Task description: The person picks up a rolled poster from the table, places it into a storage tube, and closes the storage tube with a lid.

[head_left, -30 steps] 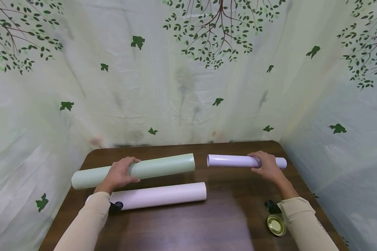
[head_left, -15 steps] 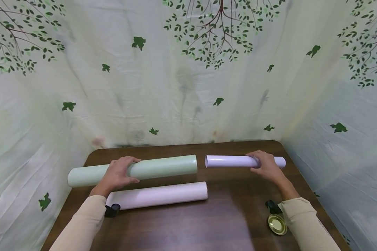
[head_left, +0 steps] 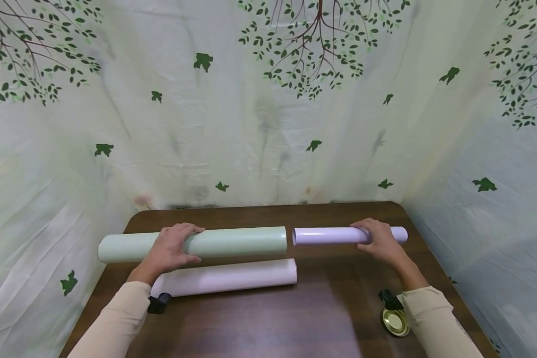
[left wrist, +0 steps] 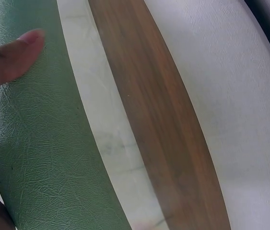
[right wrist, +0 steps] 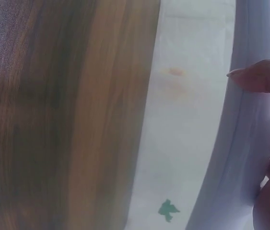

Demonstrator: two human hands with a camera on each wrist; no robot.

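One thick pale green roll [head_left: 241, 242] is clamped in the left hand [head_left: 172, 247], beyond a matte white roll [head_left: 232, 277]; the right hand [head_left: 379, 239] grips a slim glossy lavender tube [head_left: 324, 235] beyond and right of the white roll. Only the left wrist view shows fine creases on the green roll; since the earlier frame it has levelled, its end nearer the tube

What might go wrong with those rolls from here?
The green roll and purple roll have their facing ends close together in the head view, so they might knock and dent.
The right hand grips the purple roll nearer its right end, so the left end may dip if the fingers loosen.
The white roll is round and unheld, just on the near side of the green one; a bump could send it rolling.
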